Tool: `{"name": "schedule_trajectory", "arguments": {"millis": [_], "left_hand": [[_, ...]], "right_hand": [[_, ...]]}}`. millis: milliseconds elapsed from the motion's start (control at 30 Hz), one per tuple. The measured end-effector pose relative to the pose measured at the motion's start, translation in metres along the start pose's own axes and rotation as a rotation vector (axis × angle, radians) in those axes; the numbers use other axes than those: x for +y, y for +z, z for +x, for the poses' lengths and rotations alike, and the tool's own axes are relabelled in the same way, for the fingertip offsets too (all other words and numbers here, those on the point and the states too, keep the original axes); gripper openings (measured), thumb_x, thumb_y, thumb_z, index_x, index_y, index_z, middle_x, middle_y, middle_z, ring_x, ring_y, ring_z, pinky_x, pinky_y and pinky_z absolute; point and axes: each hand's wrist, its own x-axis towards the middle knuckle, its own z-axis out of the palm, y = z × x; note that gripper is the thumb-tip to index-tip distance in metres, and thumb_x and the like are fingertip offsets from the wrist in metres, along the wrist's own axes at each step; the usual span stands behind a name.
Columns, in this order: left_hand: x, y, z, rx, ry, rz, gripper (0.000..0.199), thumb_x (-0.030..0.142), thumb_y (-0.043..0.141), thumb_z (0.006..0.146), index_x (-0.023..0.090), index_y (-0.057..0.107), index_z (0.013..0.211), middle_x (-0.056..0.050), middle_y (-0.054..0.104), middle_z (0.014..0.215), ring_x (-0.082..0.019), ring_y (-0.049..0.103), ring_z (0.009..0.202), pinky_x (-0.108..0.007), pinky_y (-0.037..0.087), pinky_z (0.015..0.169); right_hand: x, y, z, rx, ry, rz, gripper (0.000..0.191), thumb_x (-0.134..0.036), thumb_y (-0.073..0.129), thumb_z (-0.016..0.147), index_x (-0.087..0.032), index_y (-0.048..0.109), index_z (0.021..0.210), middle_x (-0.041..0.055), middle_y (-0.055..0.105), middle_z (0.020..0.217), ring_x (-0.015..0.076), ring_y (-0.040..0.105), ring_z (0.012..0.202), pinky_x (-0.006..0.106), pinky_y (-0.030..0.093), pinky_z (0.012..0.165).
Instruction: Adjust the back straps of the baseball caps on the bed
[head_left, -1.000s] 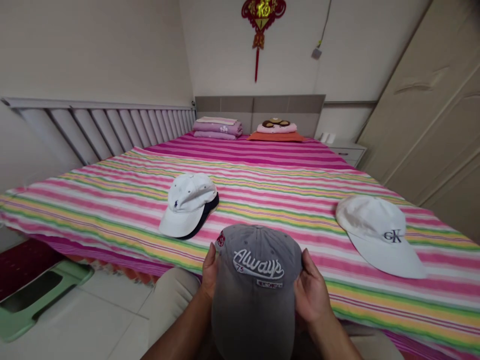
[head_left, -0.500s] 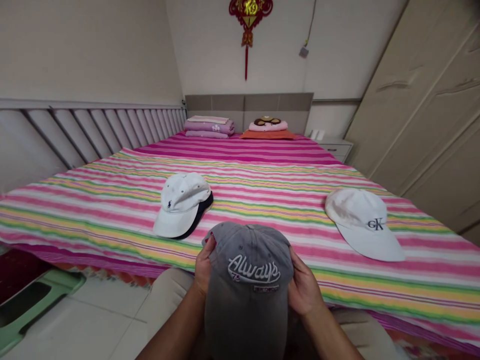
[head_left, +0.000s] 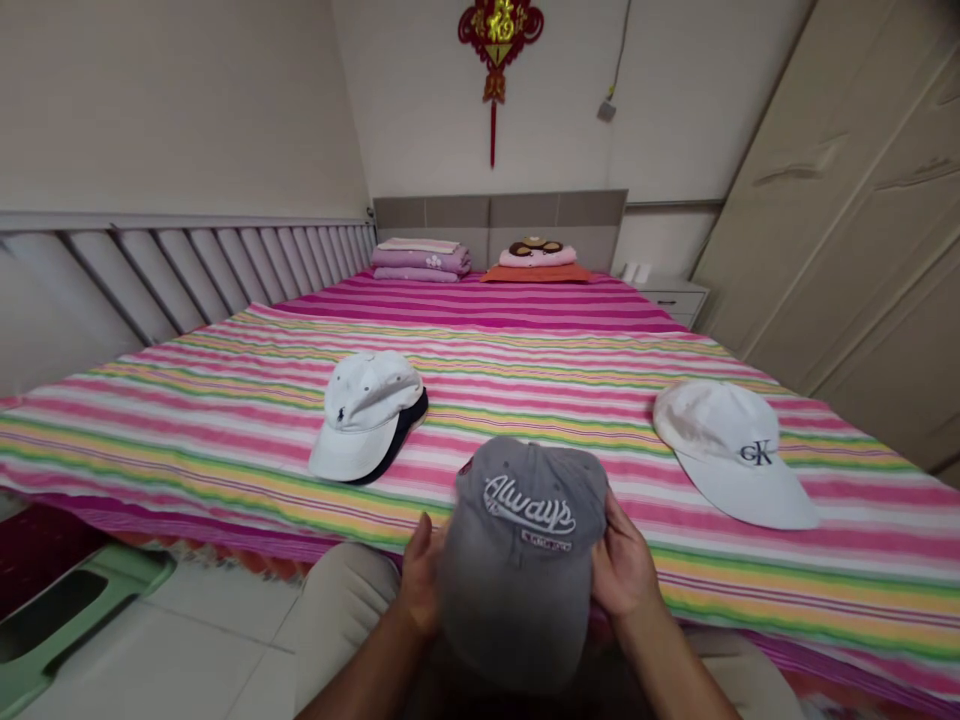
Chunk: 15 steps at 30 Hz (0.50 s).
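A grey cap (head_left: 525,560) with white "Always" lettering is above the near edge of the bed, its brim toward me. My right hand (head_left: 624,560) grips its right side, thumb in front. On the other side, my left hand (head_left: 421,575) is beside the brim with its fingertips raised; whether it touches the cap is unclear. A white cap (head_left: 360,410) with a small dark logo lies on the bed at left, over a dark cap (head_left: 409,430) that shows along its right side. Another white cap (head_left: 731,450) with "CK" letters rests at right.
A striped sheet (head_left: 525,370) covers the bed. Folded purple bedding (head_left: 420,262) and a pink and orange stack (head_left: 536,270) are by the headboard. A metal railing (head_left: 225,270) runs along the left; a green stool (head_left: 90,610) stands at lower left.
The grey cap has moved to the right and tilted, with my right hand on it. My left hand has come off the cap's upper left side and is now lower, with its fingers apart.
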Motion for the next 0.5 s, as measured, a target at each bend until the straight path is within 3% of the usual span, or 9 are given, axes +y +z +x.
{"name": "schedule_trajectory", "arguments": {"millis": [167,267,433,500], "left_hand": [[-0.032,-0.001,-0.011,0.121,-0.028,0.065,0.025,0.024,0.063,0.069,0.020,0.064,0.093,-0.005,0.068,0.098,-0.026,0.062,0.090,-0.036,0.048,0.072],[-0.034,0.006,-0.006,0.268,0.033,0.102,0.016,0.014,0.057,0.073,0.019,0.063,0.086,-0.004,0.069,0.091,-0.019,0.064,0.082,-0.031,0.049,0.070],[0.002,0.019,0.008,0.422,0.167,0.122,0.024,0.007,0.057,0.069,0.015,0.061,0.092,-0.005,0.070,0.082,-0.017,0.065,0.078,-0.031,0.049,0.078],[0.029,0.025,0.017,0.467,0.236,0.162,0.027,0.005,0.053,0.071,0.013,0.059,0.096,-0.005,0.070,0.077,-0.017,0.066,0.073,-0.031,0.050,0.078]], "right_hand": [[-0.013,-0.006,0.011,0.159,-0.046,0.144,0.044,-0.033,0.028,0.089,-0.022,0.069,0.077,0.0023,0.072,0.070,0.0176,0.062,0.094,0.039,0.037,0.096],[-0.015,-0.011,0.012,0.260,-0.047,0.227,0.043,-0.030,0.027,0.090,-0.022,0.068,0.079,0.0020,0.072,0.069,0.0162,0.065,0.083,0.037,0.045,0.088],[-0.019,-0.041,0.009,0.320,-0.099,0.306,0.029,-0.021,0.039,0.085,-0.021,0.064,0.071,-0.0011,0.068,0.061,0.0118,0.063,0.061,0.028,0.052,0.064],[-0.020,-0.059,0.008,0.338,-0.104,0.282,0.017,-0.016,0.048,0.079,-0.021,0.063,0.073,0.0002,0.071,0.076,0.0119,0.064,0.067,0.028,0.052,0.062]]}}
